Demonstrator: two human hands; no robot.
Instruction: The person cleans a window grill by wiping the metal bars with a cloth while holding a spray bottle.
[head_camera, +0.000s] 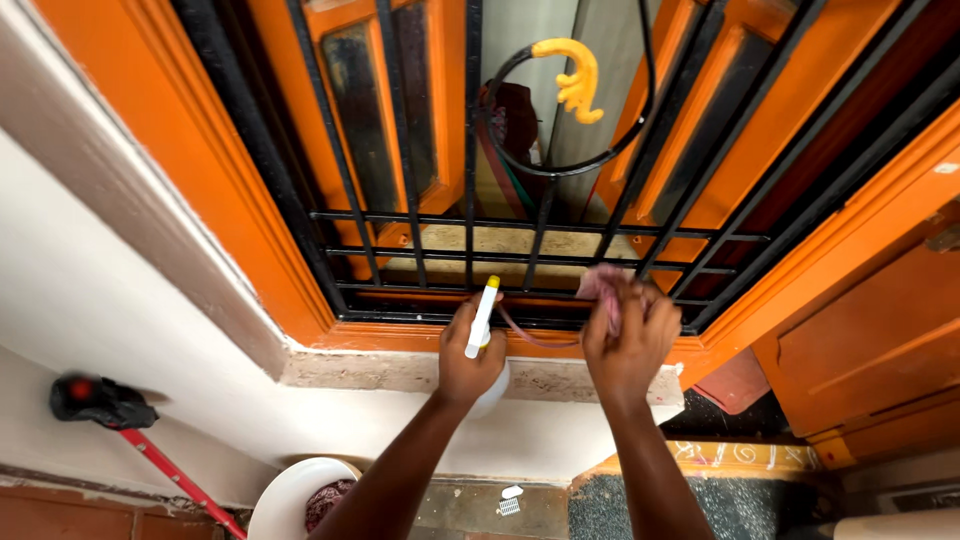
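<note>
Against the lower rails of the black window grille (470, 225), both hands were engaged. The left hand (470, 362) was closed around one white spray bottle (482, 318) with a yellow tip, held just below the grille's bottom rail with the nozzle pointing up toward it. The right hand (628, 340) was closed on one pink cloth (603, 284), pressed against the bottom rails to the right of the bottle. Wiping appeared to be under way at the base of the grille; whether the upper bars had been treated could not be determined, and the orange window frame (250, 200) around the grille showed no visible wetting, so most of the surface was judged to remain. Behind the grille hung one yellow hook (578, 80) on a black cable. Below the grille, at floor level, stood one white bucket (285, 495) holding a dark rag, and one red-handled tool (150, 450) leaned against the white wall.
</note>
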